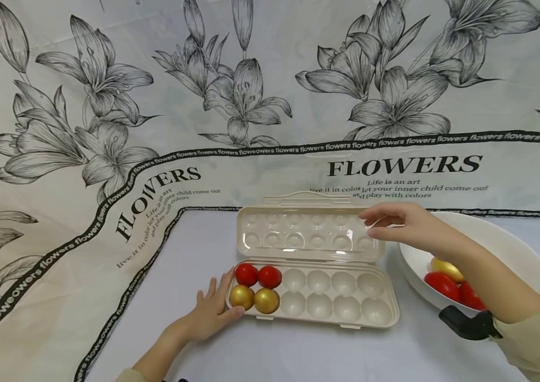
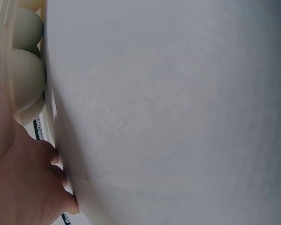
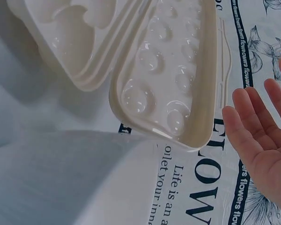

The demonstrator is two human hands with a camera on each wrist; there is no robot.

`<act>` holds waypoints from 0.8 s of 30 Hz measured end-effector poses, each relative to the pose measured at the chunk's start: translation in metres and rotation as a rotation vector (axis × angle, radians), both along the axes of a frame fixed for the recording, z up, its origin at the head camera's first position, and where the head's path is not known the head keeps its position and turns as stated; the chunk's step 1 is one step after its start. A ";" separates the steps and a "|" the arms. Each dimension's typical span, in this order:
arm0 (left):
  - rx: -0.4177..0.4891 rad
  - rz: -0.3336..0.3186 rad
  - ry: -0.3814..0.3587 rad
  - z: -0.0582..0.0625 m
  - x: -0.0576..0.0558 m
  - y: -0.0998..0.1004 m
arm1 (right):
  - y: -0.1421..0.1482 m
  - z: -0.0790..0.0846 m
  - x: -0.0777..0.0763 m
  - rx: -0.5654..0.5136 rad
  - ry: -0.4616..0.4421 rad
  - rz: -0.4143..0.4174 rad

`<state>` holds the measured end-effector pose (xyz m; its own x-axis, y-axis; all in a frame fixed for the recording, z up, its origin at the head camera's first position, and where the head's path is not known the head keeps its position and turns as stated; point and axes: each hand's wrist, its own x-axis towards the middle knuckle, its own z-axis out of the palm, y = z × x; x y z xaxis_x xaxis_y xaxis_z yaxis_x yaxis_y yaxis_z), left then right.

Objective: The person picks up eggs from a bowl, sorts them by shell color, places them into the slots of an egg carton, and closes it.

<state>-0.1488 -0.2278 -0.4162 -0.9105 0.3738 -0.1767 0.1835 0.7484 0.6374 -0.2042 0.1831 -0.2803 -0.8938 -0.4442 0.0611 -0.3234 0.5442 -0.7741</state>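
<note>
A cream plastic egg carton [image 1: 319, 322] lies with its lid [image 1: 294, 249] folded back. Two red eggs [image 1: 270, 276] fill the back cups at its left end, with two gold eggs [image 1: 266, 301] in front of them. My left hand [image 1: 208, 313] rests at the carton's left end, fingers spread and the thumb by the front gold egg. In the left wrist view, that hand [image 2: 23, 173] lies beside the carton's rounded cups [image 2: 28, 77]. Over the lid's right end hovers my right hand [image 1: 401, 225], its fingers loosely extended around nothing; the right wrist view shows its bare palm [image 3: 276, 168].
To the right stands a large white bowl [image 1: 528, 260] with a gold egg [image 1: 446, 269] and red eggs [image 1: 442, 286] inside, partly hidden by my right forearm. A flower-printed cloth [image 1: 270, 175] rises behind the white tabletop [image 1: 298, 355]. A black strap [image 1: 468, 323] circles my right wrist.
</note>
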 end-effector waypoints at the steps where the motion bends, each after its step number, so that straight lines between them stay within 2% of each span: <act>1: -0.001 0.001 0.001 0.000 0.000 0.000 | 0.003 0.000 0.000 0.007 0.005 -0.008; 12: -0.007 0.010 -0.001 -0.003 0.002 -0.001 | 0.046 0.000 0.001 0.097 0.011 -0.117; 24: -0.006 0.012 0.010 -0.003 0.002 -0.001 | 0.079 -0.008 -0.005 0.107 0.009 -0.151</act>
<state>-0.1468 -0.2292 -0.4188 -0.9168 0.3618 -0.1694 0.1811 0.7543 0.6310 -0.2093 0.2619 -0.2886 -0.9505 -0.3093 0.0290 -0.2382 0.6660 -0.7069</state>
